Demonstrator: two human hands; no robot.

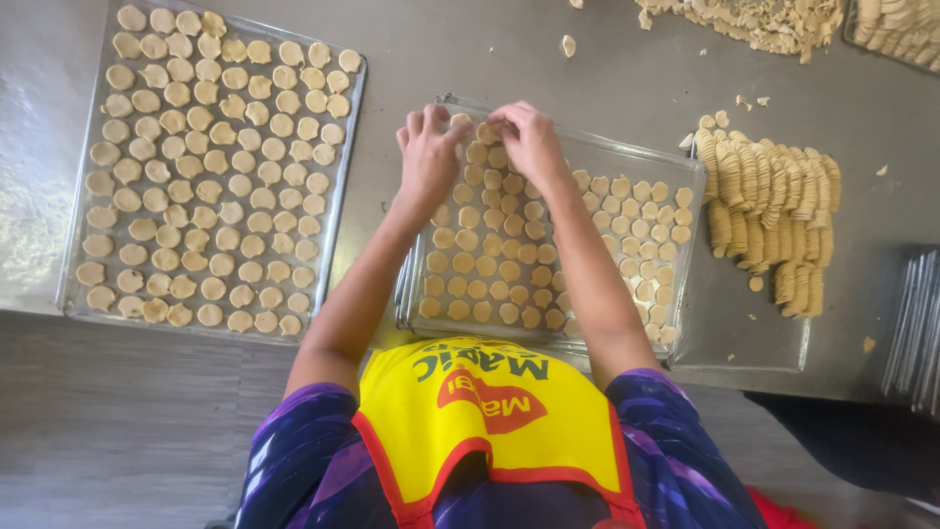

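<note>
You are working at a grey metal table [548, 59]. On its left lies a tray [345, 186] filled with round dough discs [211, 167]. In the middle sits a second tray [685, 323], partly filled. To its right, stacked discs [774, 211] lie in rows on the bare metal. Dough scraps [754, 20] are heaped at the far edge, and a stack of empty trays [916, 333] sits far right.

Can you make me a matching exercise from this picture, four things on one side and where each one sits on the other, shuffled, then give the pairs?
1. full tray
2. middle tray
3. stacked dough discs
4. dough scraps

A. top of the picture, right of centre
B. under both hands
C. far left of the table
D. right of the middle tray

Pairs: 1-C, 2-B, 3-D, 4-A
</note>
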